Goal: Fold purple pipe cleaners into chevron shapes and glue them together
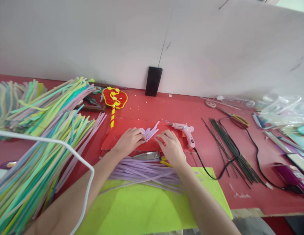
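My left hand (129, 142) pinches the near left end of a small fan-shaped piece of lilac pipe cleaners (148, 133), its strands angled up to the right. Just right of that piece, my right hand (171, 147) has thumb and forefinger curled together; whatever sits at the fingertips is too small to make out. Beneath both hands lies a red board (122, 125). Scissors with a grey blade (147, 156) and yellow handles rest below them, partly covered by my right hand. Closer to me, loose lilac pipe cleaners (144, 173) are spread over a lime-green sheet (142, 209).
A pink glue gun (187, 132) with a black cord lies right of the board. Dark green stems (232, 150) and another pair of scissors (236, 120) are farther right. Bundled coloured pipe cleaners (51, 150) fill the left. A phone (154, 81) leans against the wall; a red-and-yellow fan shape (121, 94) lies behind.
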Tool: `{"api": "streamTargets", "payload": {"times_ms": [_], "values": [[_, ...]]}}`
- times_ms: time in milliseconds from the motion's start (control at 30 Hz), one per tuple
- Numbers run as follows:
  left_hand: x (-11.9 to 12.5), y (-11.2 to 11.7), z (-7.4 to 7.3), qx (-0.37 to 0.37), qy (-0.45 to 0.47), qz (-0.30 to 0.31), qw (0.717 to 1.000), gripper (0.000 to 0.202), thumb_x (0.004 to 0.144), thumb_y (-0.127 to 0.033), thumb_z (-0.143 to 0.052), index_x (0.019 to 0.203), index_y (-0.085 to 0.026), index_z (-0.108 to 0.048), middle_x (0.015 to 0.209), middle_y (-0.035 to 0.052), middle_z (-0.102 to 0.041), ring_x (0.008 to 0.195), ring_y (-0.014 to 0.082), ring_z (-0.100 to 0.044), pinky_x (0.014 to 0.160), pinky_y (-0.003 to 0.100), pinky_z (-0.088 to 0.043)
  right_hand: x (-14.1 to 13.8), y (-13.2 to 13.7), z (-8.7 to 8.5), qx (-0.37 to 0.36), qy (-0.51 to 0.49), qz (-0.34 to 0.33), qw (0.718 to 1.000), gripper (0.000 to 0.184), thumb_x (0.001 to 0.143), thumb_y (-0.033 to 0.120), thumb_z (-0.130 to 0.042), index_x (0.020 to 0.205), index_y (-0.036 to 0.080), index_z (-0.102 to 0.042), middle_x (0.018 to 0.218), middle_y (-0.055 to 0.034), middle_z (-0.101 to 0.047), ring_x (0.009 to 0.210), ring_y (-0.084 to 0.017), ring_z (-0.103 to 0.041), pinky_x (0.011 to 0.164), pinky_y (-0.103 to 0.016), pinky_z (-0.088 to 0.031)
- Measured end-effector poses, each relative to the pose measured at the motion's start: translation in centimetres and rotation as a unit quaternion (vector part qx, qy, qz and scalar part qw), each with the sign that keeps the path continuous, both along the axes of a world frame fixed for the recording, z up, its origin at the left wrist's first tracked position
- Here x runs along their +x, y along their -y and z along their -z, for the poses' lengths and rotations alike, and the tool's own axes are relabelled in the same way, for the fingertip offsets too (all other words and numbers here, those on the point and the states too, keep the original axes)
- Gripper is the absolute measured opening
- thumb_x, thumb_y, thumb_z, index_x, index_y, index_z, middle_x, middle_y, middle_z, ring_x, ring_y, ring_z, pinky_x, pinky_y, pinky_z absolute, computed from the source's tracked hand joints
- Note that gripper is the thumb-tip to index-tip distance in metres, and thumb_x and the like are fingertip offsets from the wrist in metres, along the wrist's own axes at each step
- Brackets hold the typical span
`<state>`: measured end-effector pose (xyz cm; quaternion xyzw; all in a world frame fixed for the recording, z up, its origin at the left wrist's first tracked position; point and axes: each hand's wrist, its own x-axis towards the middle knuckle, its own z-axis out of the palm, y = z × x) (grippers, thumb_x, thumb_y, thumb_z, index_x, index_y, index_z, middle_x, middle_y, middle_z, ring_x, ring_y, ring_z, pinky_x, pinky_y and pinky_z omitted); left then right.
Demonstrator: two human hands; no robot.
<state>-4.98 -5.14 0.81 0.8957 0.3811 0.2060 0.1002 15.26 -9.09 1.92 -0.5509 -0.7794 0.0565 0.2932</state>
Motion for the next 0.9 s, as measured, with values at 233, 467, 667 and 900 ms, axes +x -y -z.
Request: {"api": "streamTargets", "payload": {"times_ms": [233, 467, 667, 900], "values": [[0.09, 0.08, -0.04, 0.011, 0.0, -0.006, 1.0, 0.012, 0.087, -0.025, -0.055, 0.084, -0.017, -0.063, 0.088, 0.0029, -0.064, 0.085, 0.0187, -0.056, 0.079, 0.034, -0.043, -0.65, -0.51, 0.91, 0.007, 0.014, -0.076, 0.997, 0.02, 0.088, 0.021, -0.052, 0.099, 0.025, -0.068, 0.095, -0.0061, -0.061, 0.088, -0.021, -0.055, 0.08, -0.037, -0.049], [-0.16, 0.68, -0.68, 0.032, 0.002, 0.021, 0.999, 0.021, 0.092, -0.029, -0.047, 0.088, -0.019, -0.065, 0.089, 0.0037, -0.062, 0.084, 0.0171, -0.056, 0.079, 0.033, -0.044, -0.69, -0.44, 0.7, 0.034, 0.024, -0.125, 0.991, 0.019, 0.089, 0.019, -0.052, 0.088, 0.025, -0.07, 0.097, -0.004, -0.064, 0.082, -0.017, -0.056, 0.075, -0.031, -0.048], [-0.25, 0.87, -0.76, 0.04, -0.006, 0.03, 0.999, 0.015, 0.09, -0.026, -0.051, 0.086, -0.018, -0.064, 0.087, 0.0029, -0.063, 0.081, 0.0172, -0.056, 0.076, 0.032, -0.044, -0.79, -0.55, 0.64, 0.013, 0.01, -0.146, 0.989, 0.018, 0.087, 0.016, -0.052, 0.089, 0.023, -0.068, 0.095, -0.0033, -0.066, 0.084, -0.017, -0.059, 0.078, -0.03, -0.049], [-0.4, 0.9, -0.7, -0.016, 0.147, -0.027, 0.989, 0.016, 0.088, -0.032, -0.054, 0.096, -0.02, -0.058, 0.095, 0.0034, -0.063, 0.087, 0.0157, -0.059, 0.078, 0.028, -0.046, -0.5, -0.31, 0.55, -0.01, -0.052, -0.137, 0.989, 0.023, 0.091, 0.021, -0.047, 0.087, 0.024, -0.069, 0.091, -0.0021, -0.068, 0.084, -0.016, -0.061, 0.079, -0.03, -0.05]]}}
